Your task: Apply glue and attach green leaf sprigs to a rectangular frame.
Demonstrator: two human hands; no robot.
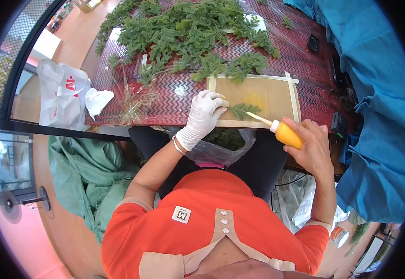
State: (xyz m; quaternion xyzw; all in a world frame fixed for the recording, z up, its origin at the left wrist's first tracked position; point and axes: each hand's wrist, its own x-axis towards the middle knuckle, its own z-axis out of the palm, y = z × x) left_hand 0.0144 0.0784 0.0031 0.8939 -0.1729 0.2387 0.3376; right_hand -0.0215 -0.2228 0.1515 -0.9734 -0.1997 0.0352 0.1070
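Note:
My left hand, in a white glove, pinches the stem end of a small green fir-like sprig. My bare right hand is wrapped round a yellow squeeze bottle with a long pale nozzle. The bottle is tilted, and its tip meets or nearly meets the sprig's leaves; I cannot tell if they touch. Beneath both lies a brown board edged with pale tape, with a yellow smear on its surface. A large heap of similar green sprigs spreads over the table beyond the board.
A red zigzag-patterned cloth under clear plastic covers the table. White plastic bags sit at its left edge, near a bundle of thin clear strips. Blue fabric hangs along the right. An open plastic bag with greenery rests at my lap.

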